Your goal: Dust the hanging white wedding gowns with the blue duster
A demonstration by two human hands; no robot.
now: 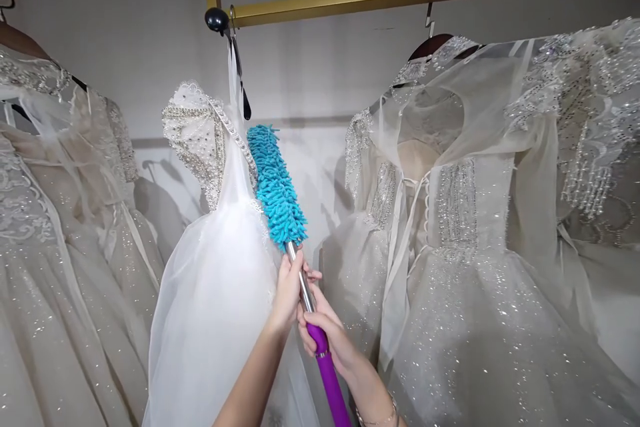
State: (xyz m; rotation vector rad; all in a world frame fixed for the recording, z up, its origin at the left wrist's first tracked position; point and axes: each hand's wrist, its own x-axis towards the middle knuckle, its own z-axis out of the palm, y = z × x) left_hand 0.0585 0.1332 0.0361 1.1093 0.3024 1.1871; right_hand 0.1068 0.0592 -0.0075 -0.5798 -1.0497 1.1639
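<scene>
Gold rail (340,3) before grey wall (300,73); sparkly gowns (465,307) right, brown hanger (431,46) above.

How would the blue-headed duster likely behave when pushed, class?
The fluffy blue end of the duster looks soft, so would probably squash. Its straight metal rod, held by the left hand, should be stiff. The smooth purple handle, at the right hand, might feel slightly slippery.

Central passage: bare wall (323,80) between white gown (215,293) and right-hand gowns (475,333), broadest just under gold rail (350,0); low part obstructed by both hands. Obstruction, passage's left side: blue duster (277,187), slanted. Left passage: narrow wedge, closed low down by skirts of left-hand gowns (55,307) and white gown.
</scene>
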